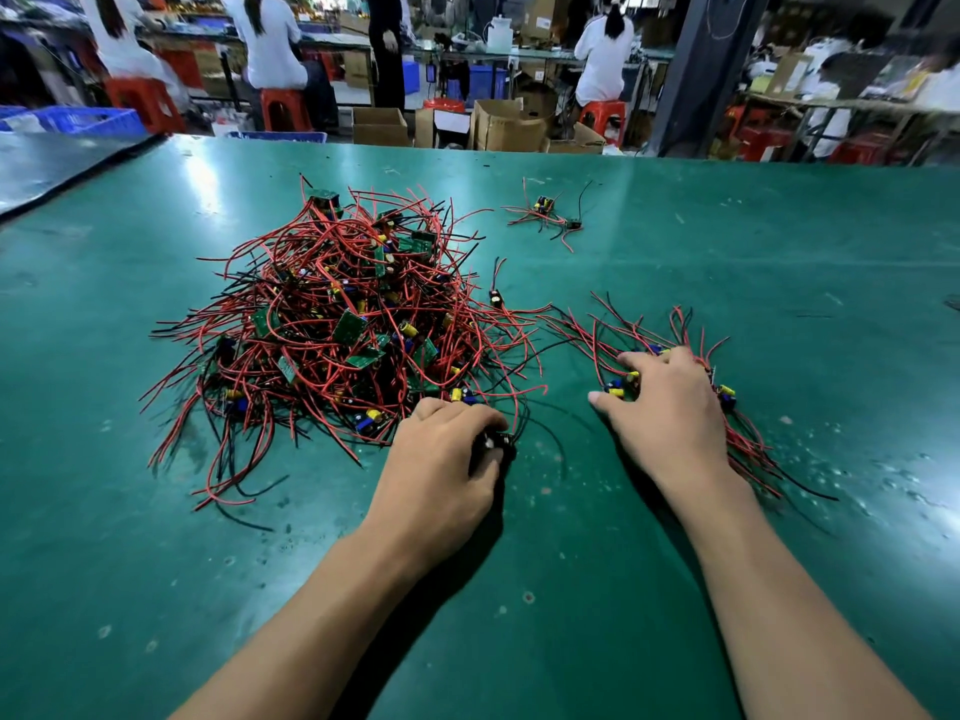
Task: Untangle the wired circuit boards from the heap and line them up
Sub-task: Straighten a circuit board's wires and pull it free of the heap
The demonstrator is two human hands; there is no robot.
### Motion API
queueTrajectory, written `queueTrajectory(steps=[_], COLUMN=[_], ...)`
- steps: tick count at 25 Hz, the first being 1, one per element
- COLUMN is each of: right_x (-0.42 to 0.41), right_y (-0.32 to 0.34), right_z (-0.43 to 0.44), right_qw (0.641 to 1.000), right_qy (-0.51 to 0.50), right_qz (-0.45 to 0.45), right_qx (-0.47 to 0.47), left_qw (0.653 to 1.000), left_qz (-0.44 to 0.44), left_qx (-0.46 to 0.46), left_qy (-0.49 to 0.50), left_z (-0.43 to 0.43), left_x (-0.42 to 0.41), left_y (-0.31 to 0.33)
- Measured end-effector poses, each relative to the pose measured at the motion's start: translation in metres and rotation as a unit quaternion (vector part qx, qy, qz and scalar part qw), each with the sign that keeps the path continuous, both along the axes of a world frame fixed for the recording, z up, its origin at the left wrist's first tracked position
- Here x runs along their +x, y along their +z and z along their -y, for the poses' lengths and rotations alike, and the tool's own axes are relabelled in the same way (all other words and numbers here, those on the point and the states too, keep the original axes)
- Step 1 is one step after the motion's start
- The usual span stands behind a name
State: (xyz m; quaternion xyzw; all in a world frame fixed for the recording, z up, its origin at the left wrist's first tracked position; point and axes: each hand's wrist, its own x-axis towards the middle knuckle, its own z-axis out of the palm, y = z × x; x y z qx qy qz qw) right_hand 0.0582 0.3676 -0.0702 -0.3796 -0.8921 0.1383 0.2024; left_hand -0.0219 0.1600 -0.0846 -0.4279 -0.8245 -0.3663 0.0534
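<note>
A big heap (343, 324) of small green circuit boards tangled in red and black wires lies on the green table (571, 563), left of centre. My left hand (441, 470) sits at the heap's near right edge, its fingers curled round a small dark board (493, 443) whose wires lead up into the heap. To the right, my right hand (670, 407) rests palm down, fingers spread, on a smaller row of boards (623, 379) with their wires fanned out to both sides. One single board (495, 297) lies between heap and row.
Two loose wired boards (550, 213) lie farther back on the table. A grey mat (47, 163) covers the far left corner. Beyond the table's far edge are cardboard boxes (506, 124), red stools and seated people at other benches.
</note>
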Motion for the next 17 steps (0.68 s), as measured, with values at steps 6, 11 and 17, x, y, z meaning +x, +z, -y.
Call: queueTrajectory(steps=[6, 11, 17], right_x=[-0.019, -0.011, -0.02], right_y=[-0.007, -0.01, 0.001], right_z=[0.032, 0.021, 0.044], right_qw=[0.989, 0.996, 0.939], right_qy=[0.143, 0.089, 0.195], right_qz=[-0.031, -0.013, -0.158], right_qx=[-0.028, -0.018, -0.234], left_qw=[0.999, 0.987, 0.952], left_qz=[-0.004, 0.008, 0.18], left_qx=[0.033, 0.159, 0.242], left_qy=[-0.014, 0.024, 0.042], left_z=[-0.001, 0.001, -0.001], left_x=[0.0, 0.002, -0.001], left_y=[-0.001, 0.005, 0.005])
